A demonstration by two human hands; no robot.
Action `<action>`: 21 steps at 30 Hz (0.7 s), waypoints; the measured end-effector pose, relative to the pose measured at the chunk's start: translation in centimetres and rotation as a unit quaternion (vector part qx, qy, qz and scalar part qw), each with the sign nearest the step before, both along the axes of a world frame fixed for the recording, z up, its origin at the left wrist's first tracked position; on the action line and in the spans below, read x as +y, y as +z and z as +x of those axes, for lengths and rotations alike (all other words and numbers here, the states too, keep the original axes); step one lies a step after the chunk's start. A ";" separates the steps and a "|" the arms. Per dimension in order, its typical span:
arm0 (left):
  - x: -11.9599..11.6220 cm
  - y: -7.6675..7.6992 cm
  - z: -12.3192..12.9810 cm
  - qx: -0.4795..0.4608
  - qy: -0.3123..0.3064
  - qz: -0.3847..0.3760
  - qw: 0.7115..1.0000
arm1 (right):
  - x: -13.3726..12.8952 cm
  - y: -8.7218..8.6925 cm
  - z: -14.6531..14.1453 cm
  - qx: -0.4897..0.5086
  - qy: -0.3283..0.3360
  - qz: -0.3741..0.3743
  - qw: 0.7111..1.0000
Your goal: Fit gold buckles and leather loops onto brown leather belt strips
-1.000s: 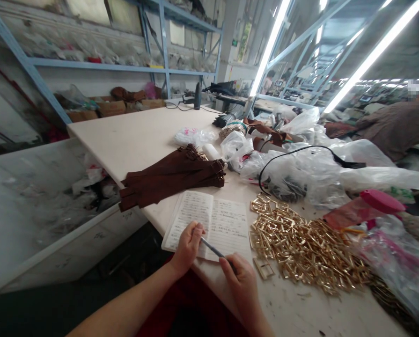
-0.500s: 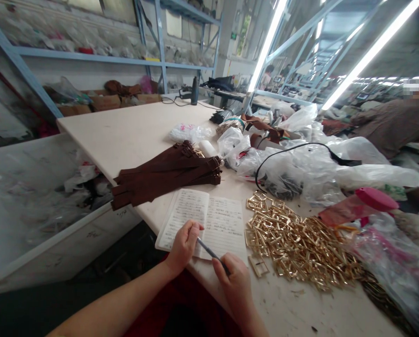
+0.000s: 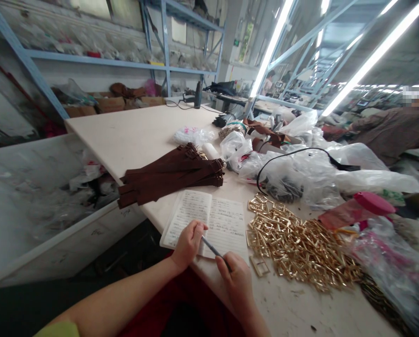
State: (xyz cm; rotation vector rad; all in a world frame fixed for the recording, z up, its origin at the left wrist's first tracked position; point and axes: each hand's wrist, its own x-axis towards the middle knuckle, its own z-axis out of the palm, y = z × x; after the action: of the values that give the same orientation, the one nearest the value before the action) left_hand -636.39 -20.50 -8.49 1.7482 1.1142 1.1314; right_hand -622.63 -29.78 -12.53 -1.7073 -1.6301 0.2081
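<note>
I judge the step in hand to be consulting or marking an open, handwritten notebook [image 3: 226,242] at the near edge of the counter [image 3: 286,304]; writing would call for bringing the pen [image 3: 211,246] to the page. My right hand [image 3: 238,280] has its fingers closed round that pen, slanted up toward my left hand [image 3: 188,244], whose fingers curl above the page; whether they pinch it, I cannot tell.

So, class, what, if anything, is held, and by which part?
A pen, its near end in the right hand; the left hand is at its far end, grip unclear.
</note>
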 end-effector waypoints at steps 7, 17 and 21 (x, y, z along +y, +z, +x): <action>-0.3 0.3 -0.3 0.003 -0.012 0.001 1.000 | 0.0 0.2 -0.4 0.002 -0.003 0.007 1.000; -1.0 0.1 -1.6 0.011 -0.070 0.013 0.997 | -0.9 0.9 -0.8 0.235 -0.046 0.024 0.971; -1.2 0.4 -2.0 0.024 -0.131 0.027 0.991 | -1.0 1.2 -0.2 0.322 -0.090 0.027 0.942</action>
State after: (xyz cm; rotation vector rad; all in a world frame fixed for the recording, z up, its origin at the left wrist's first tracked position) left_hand -638.39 -21.72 -8.09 1.9076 0.8581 0.9698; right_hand -622.86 -30.76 -11.32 -1.5155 -0.9831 0.5609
